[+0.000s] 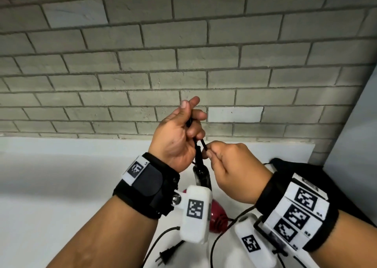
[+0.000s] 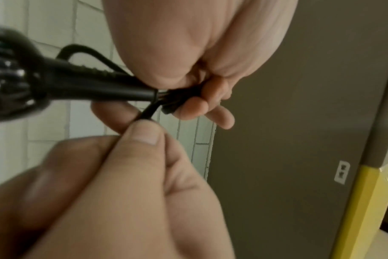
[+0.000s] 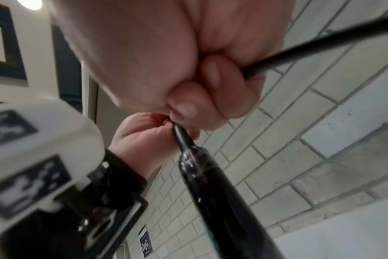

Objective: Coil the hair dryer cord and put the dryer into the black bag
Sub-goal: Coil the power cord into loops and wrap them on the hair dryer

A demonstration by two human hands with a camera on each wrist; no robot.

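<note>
Over white table (image 1: pixel 61 186), glossy black-and-red dryer (image 1: pixel 219 216).

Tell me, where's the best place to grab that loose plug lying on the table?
Probably by the plug's black body, pinched across its flat sides from above. Its two prongs point toward the near table edge, so come from the cord side and keep fingers off the metal.

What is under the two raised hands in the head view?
The hair dryer, red body and black handle, hangs below the left hand and right hand; the wrist camera hides its middle.
</note>
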